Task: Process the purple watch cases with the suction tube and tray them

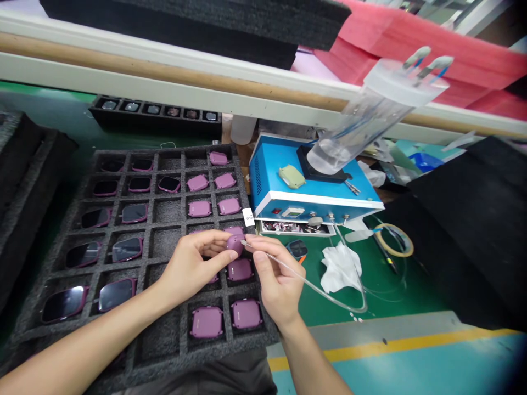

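Between the thumb and fingers of my left hand (pixel 197 260) is a purple watch case (pixel 235 244), held over the right side of a black foam tray (pixel 167 211). My right hand (pixel 280 277) pinches the end of a clear tube (pixel 321 292), whose tip touches or nearly touches the case. The tube loops back to a blue machine (pixel 272 164). Purple cases (pixel 207 322) lie in the tray's right compartments, and watches with dark screens (pixel 117 294) fill compartments on the left. Some middle compartments hold nothing.
On the blue machine stand a clear cylinder (pixel 349 131) and a pale green case (pixel 292 176). To its right lie a white tissue (pixel 341 267), a tape roll (pixel 394 240) and black foam (pixel 473 230). A shelf edge (pixel 164 82) crosses above the tray.
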Available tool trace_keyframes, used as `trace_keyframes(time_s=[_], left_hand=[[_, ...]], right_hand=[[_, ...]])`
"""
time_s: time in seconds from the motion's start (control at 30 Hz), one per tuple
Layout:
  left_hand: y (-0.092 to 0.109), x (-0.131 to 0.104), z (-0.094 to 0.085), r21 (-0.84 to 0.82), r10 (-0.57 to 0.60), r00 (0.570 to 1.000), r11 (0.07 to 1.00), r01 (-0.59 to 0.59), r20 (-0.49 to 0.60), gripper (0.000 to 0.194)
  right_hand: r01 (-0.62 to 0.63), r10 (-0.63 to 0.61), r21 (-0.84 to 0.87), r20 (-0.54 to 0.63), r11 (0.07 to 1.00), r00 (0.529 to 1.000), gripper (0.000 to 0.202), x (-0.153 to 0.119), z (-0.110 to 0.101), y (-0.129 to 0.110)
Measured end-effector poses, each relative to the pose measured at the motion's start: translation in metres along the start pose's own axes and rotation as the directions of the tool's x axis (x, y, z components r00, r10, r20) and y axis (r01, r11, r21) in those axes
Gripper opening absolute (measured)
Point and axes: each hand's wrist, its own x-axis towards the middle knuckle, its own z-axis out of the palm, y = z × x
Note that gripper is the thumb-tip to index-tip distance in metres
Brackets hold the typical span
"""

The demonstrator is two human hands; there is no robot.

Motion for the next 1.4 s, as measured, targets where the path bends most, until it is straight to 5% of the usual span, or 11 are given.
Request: trace_keyframes(time_s=[1.4], left_hand=[[-0.0038,-0.0019,0.0009,0.048,0.03,0.999,0.998,-0.03,0.014,0.024]], right_hand=[[0.003,-0.003,0.005,0.006,1.0,1.0,0.016,0.0007,-0.0003,0.0017]])
